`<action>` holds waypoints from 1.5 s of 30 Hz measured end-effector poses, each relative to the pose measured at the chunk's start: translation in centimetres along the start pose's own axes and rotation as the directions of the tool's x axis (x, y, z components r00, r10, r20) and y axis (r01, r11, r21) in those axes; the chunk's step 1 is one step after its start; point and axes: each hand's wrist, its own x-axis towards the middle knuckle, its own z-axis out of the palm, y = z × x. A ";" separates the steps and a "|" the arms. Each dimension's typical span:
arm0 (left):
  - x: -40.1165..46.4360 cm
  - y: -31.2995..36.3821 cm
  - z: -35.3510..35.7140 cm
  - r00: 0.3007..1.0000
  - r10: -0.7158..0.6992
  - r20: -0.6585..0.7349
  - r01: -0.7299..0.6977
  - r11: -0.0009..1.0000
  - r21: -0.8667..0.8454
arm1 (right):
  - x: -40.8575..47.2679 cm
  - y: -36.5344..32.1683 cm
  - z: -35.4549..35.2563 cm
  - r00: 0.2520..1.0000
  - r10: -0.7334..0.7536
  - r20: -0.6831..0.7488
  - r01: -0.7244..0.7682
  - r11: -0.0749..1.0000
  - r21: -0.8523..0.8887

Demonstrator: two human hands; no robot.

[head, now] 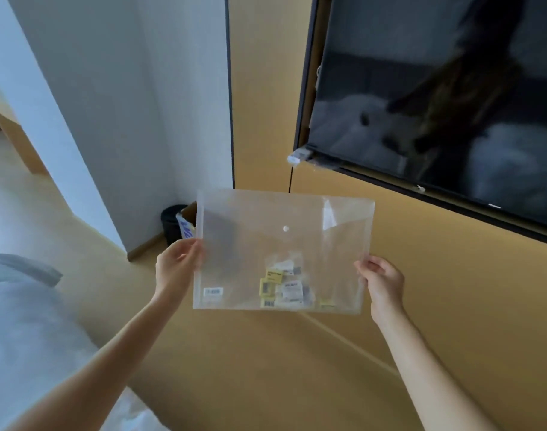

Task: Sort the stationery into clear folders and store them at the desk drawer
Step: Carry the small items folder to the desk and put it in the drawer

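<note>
Frame centre: L hand pinches the left edge of the clear folder, held upright in the air w/ snap button shut. Small yellow & white stationery packets sit at its bottom. R hand grips the right edge.

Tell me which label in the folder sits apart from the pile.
The white label at the folder's lower left corner, near the left hand; the yellow and white packets cluster bottom centre.
</note>
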 end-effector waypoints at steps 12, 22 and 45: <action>13.1 -0.9 -7.8 0.895 0.037 -0.444 -0.020 0.999 0.041 | 14.8 -0.2 28.5 0.837 0.025 0.546 -0.017 1.000 -0.019; 19.3 -2.6 -18.5 0.660 0.054 -0.749 0.030 0.995 0.098 | 12.8 1.8 48.8 0.581 0.058 0.812 0.021 0.996 -0.086; 47.6 -11.1 -46.3 0.487 0.005 -0.873 0.059 0.998 0.039 | 6.7 7.9 95.8 0.418 0.077 0.905 0.048 0.993 -0.107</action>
